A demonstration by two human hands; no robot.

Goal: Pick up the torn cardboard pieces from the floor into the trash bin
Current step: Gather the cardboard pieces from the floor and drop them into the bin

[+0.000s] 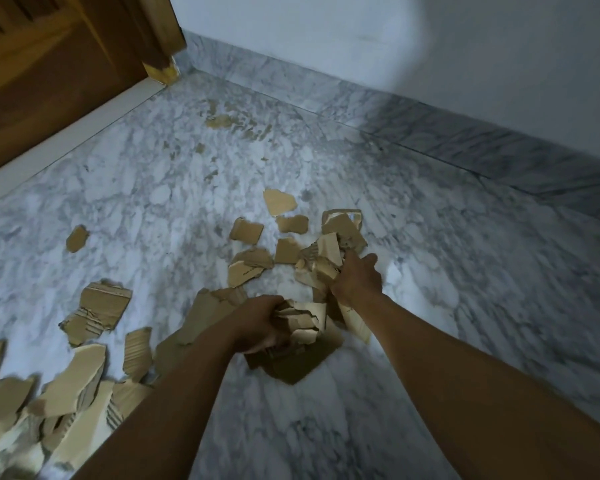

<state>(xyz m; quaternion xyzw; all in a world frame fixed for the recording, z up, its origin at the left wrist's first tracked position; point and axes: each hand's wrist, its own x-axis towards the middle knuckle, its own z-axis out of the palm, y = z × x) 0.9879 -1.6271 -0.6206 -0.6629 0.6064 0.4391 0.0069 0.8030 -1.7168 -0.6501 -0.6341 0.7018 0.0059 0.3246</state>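
Torn brown cardboard pieces lie scattered over the marble floor (pixel 430 341). My left hand (pixel 262 322) grips a bunch of cardboard pieces (pixel 302 327) at the middle of the view. Just beyond it, my right hand (pixel 357 280) grips another bunch of cardboard scraps (pixel 323 261). Loose pieces (pixel 279 200) lie further out, a single scrap (pixel 77 238) sits to the left, and a heap of larger pieces (pixel 66 393) fills the bottom left. No trash bin is in view.
A wooden door (pixel 49 71) with a white threshold strip (pixel 66 140) runs along the upper left. A white wall (pixel 430 39) with a marble skirting (pixel 465 140) closes the back and right. Small cardboard crumbs (pixel 219 121) lie near the door corner.
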